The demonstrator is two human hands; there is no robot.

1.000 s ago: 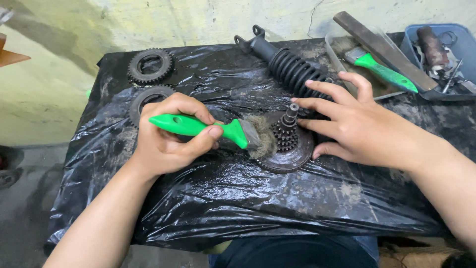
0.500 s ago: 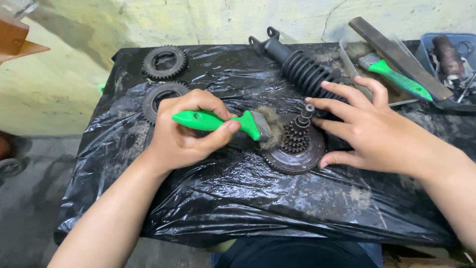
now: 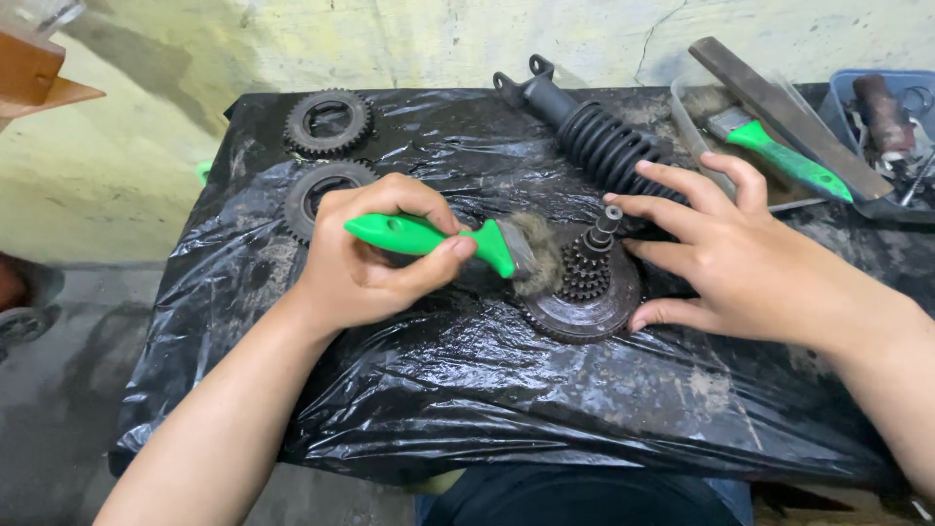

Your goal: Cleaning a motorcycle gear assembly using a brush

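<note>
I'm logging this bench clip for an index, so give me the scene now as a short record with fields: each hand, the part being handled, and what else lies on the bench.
left hand: grips a green-handled brush, bristles against the gear cluster
right hand: fingers spread, steadying the gear cluster from its right side
gear cluster: dirty stacked gears on a wide toothed base, shaft upright
surface: black plastic sheet over the bench
behind left hand: two loose gears
behind gear cluster: black shock absorber
far right: second green-handled brush, flat metal file, blue tray
</note>
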